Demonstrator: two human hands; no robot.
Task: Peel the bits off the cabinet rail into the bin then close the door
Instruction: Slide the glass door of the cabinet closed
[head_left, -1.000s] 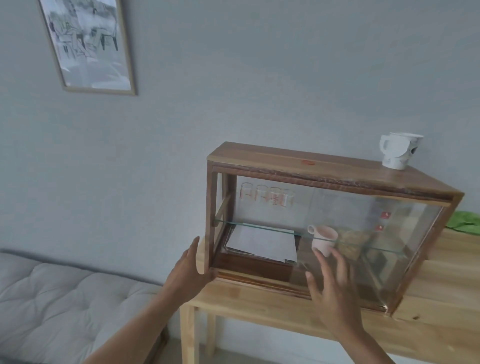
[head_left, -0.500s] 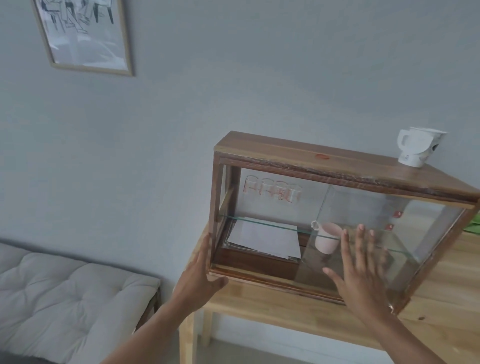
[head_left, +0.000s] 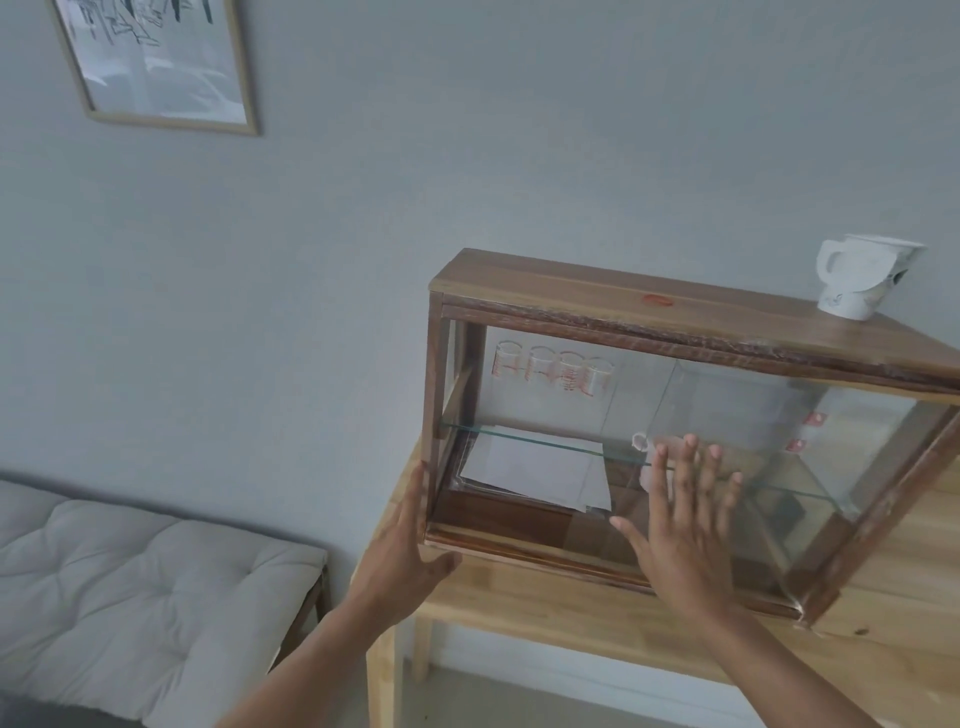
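Observation:
A dark wooden cabinet (head_left: 597, 283) with sliding glass doors stands on a light wooden table (head_left: 545, 608). My left hand (head_left: 402, 545) lies flat against the cabinet's left side post, fingers apart. My right hand (head_left: 685, 519) presses flat on the glass door (head_left: 779, 467), fingers spread. The door's left edge sits near the middle, so the left half is uncovered. The bottom rail (head_left: 519, 548) runs along the front. Inside are several measuring glasses (head_left: 550, 371), white papers (head_left: 535, 467) and a pink cup partly behind my fingers. No bin is in view.
A white paper cup (head_left: 862, 280) stands on the cabinet top at the right, and a small red dot (head_left: 657, 300) lies near its front edge. A padded grey bench (head_left: 130, 582) sits low at the left. A framed drawing (head_left: 156, 62) hangs on the wall.
My right hand has risen from the lower rail onto the glass door and flattened there. My left hand has settled against the cabinet's left side. The view shifted left.

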